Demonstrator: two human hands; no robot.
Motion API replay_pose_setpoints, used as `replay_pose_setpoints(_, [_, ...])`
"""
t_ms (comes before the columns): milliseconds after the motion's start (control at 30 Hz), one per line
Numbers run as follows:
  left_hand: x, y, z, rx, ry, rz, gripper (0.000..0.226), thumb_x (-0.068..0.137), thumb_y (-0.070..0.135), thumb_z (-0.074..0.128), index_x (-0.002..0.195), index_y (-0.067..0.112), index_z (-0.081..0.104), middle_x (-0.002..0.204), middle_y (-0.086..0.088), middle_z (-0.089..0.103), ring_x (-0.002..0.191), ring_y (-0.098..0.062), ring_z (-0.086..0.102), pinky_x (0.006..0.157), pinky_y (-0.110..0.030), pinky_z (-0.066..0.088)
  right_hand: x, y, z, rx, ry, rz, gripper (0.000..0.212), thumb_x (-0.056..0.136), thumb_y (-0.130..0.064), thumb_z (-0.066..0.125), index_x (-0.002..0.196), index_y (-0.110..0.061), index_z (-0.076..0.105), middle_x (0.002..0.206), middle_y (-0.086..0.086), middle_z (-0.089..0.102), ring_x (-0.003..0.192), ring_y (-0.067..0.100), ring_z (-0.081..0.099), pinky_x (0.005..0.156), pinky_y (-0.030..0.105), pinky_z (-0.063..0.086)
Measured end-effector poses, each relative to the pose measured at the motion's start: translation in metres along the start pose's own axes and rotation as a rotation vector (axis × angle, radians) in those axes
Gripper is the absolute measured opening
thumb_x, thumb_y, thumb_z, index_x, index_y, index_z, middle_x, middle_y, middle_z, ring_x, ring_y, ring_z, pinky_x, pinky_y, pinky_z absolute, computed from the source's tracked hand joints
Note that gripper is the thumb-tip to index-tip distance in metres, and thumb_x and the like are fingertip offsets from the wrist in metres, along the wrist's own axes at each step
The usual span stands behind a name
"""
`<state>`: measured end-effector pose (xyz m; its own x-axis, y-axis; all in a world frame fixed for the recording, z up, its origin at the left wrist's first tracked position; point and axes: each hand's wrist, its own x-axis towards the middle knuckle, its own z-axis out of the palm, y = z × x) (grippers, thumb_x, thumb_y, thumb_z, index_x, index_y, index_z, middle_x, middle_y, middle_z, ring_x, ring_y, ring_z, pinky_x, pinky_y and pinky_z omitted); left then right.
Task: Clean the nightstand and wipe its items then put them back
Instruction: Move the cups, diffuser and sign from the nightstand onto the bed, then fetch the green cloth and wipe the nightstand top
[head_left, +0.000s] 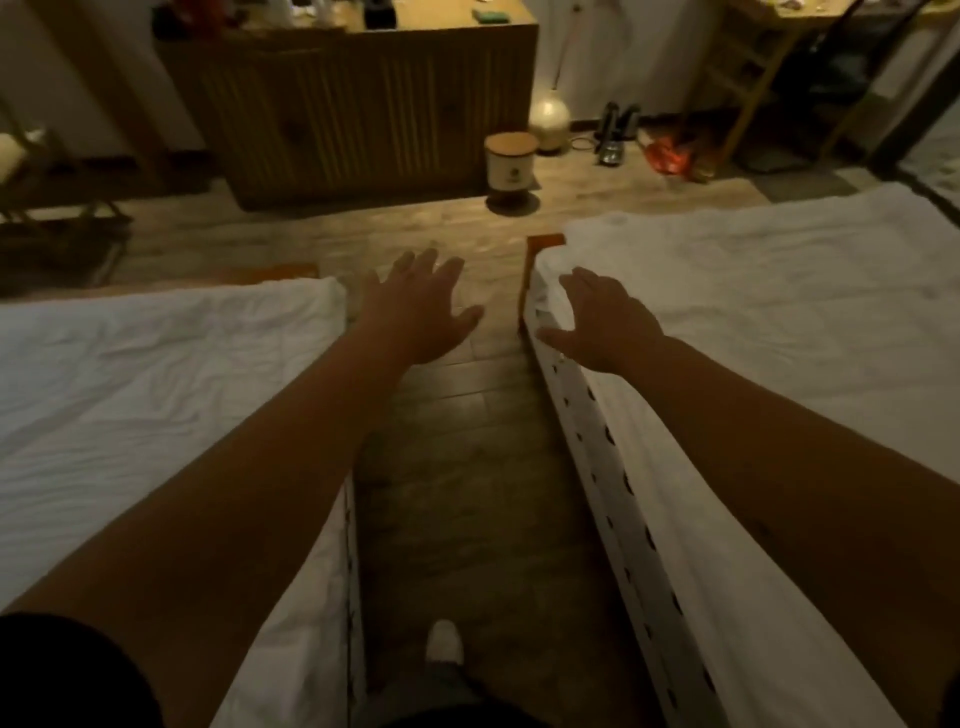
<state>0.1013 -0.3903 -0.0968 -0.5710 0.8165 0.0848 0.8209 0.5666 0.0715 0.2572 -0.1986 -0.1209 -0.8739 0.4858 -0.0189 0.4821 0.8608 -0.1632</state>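
I stand in a narrow aisle between two beds with white sheets. My left hand (418, 306) reaches forward over the aisle floor, fingers spread and holding nothing. My right hand (602, 325) is stretched out over the corner of the right bed (779, 322), fingers straight, also holding nothing; whether it touches the sheet I cannot tell. No nightstand shows in this view. A wooden ribbed cabinet (358, 109) stands across the room, with a dark item and a green item on its top.
The left bed (156, 389) borders the aisle. A white canister with a wooden lid (510, 163) sits on the wooden floor ahead, beside a glowing round lamp (549, 122). Wooden shelving (748, 67) stands at the back right, a dark rack at the far left. My white shoe (444, 642) is below.
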Motion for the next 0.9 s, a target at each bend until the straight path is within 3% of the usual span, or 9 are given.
replay_pose_setpoints(133, [0.009, -0.074, -0.011, -0.03, -0.001, -0.047, 0.075, 0.085, 0.068, 0.04, 0.144, 0.026, 0.023, 0.153, -0.01, 0.026, 0.139, -0.033, 0.025, 0.105, -0.06, 0.029, 0.074, -0.066, 0.003, 0.002, -0.006, -0.113, 0.09, 0.077, -0.072, 0.05, 0.145, -0.018, 0.026, 0.154, 0.007, 0.026, 0.139, 0.031, 0.027, 0.105, 0.049, 0.033])
replay_pose_setpoints(333, [0.049, -0.131, -0.009, -0.045, -0.03, -0.108, 0.077, 0.086, 0.066, 0.041, 0.146, 0.024, 0.019, 0.155, -0.01, 0.023, 0.14, -0.032, 0.022, 0.107, -0.059, 0.028, 0.167, -0.1, 0.012, -0.019, -0.021, -0.19, 0.092, 0.076, -0.072, 0.05, 0.147, -0.019, 0.022, 0.158, 0.006, 0.016, 0.141, 0.033, 0.021, 0.107, 0.052, 0.029])
replay_pose_setpoints(633, [0.207, -0.164, 0.015, -0.043, -0.045, -0.094, 0.077, 0.086, 0.065, 0.042, 0.147, 0.027, 0.015, 0.157, -0.007, 0.017, 0.142, -0.031, 0.017, 0.109, -0.058, 0.025, 0.327, -0.061, 0.03, -0.049, -0.045, -0.204, 0.092, 0.074, -0.076, 0.047, 0.146, -0.028, 0.017, 0.158, 0.004, 0.015, 0.141, 0.033, 0.021, 0.105, 0.053, 0.03])
replay_pose_setpoints(900, [0.395, -0.204, 0.009, -0.022, 0.0, -0.147, 0.078, 0.086, 0.066, 0.042, 0.148, 0.026, 0.017, 0.157, -0.008, 0.017, 0.143, -0.031, 0.015, 0.11, -0.058, 0.023, 0.521, -0.026, -0.011, -0.02, -0.04, -0.225, 0.091, 0.076, -0.071, 0.055, 0.146, -0.023, 0.022, 0.154, 0.004, 0.027, 0.139, 0.031, 0.028, 0.104, 0.051, 0.035])
